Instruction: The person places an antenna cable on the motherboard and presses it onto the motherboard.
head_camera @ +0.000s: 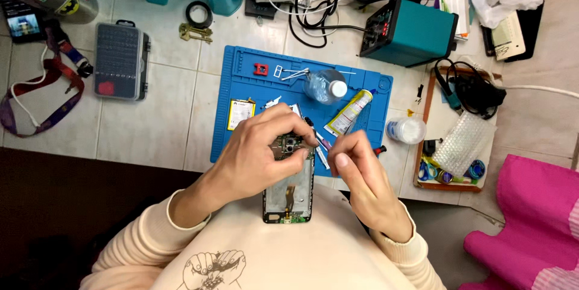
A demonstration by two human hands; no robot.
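Two hands meet over an opened phone [288,190] that rests on the person's lap, just off the near edge of the blue mat [241,139] laid on the tiled floor. The left hand [259,154] wraps over the phone's upper end, fingers curled down onto the exposed circuit board by the camera module, steadying it. The right hand [362,175] is pinched shut, thumb against fingertips, on a thin tool [347,127] whose tip I cannot make out.

With its back off, the phone looks light and flat but fragile: bare board, thin ribbon cables and small connectors lie open, and the glass side faces down. It is best held by the stiff side rails of the frame, not by pressing on the board or the cables, and its slim edges may be slippery.

On the mat's far side lie a clear bottle [325,86], a glue tube [350,112], tweezers [295,74] and a flat battery [241,113] near the left edge. Well off the mat's left edge sits a grey bit case [120,60]; beyond the far right corner stands a teal soldering station [410,31].
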